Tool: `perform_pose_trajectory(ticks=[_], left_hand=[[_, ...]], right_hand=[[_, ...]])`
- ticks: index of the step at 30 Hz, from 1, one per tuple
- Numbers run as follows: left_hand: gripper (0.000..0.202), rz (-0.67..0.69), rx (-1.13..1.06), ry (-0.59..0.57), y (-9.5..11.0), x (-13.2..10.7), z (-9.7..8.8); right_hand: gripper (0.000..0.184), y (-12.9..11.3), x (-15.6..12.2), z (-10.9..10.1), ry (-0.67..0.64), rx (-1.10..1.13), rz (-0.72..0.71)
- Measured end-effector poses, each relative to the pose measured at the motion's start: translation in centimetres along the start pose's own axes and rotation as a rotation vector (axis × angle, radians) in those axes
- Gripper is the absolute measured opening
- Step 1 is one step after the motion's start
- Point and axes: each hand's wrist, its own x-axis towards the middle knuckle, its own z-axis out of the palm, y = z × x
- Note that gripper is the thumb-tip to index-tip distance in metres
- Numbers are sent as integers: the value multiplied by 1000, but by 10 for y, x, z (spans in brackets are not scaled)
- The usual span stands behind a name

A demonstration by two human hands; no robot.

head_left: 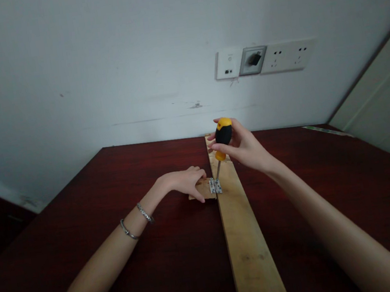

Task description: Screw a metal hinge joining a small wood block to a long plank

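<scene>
Hinge (215,185): small metal one, lies across the seam btw. the long plank and the small block, just right of the left hand's fingertips, below the right hand.
Screwdriver (222,140): black/yellow handle, upright w/ slight tilt, shaft runs down to the hinge; tip looks seated on the right leaf, prob. on a screw, too small to tell.
Right hand (244,146): closed round the screwdriver handle, fingers wrapped from the right side.
Left hand (185,182): flat, palm down, pressing the small wood block (203,189); thumb at the block's near edge.
Plank (246,240): long pale board, runs from btw. the forearms to the wall.
Bracelets (136,222): two on left wrist.
Table (154,267): dark red wood.
Wall sockets (264,59): above the right hand.
</scene>
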Motion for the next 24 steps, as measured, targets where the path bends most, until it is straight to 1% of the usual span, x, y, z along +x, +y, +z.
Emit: perform_pose_trajectory(ticks=[6, 11, 15, 17, 19, 24], left_hand=[[64, 3, -10, -5, -1, 1, 0], [62, 10, 3, 3, -1, 1, 0], [62, 5, 10, -6, 0, 0, -1], [63, 1, 11, -5, 1, 0, -1], [65, -1, 14, -4, 1, 0, -1], [66, -12, 13, -19, 2, 0, -2]], right_hand=[[52, -13, -2, -9, -132, 84, 58], [43, -16, -1, -13, -140, 86, 124], [41, -13, 0, -12, -153, 81, 120], [41, -11, 0, -11, -142, 49, 96], [41, -10, 0, -9, -104, -19, 57], [42, -7, 0, -7, 18, -297, -35]])
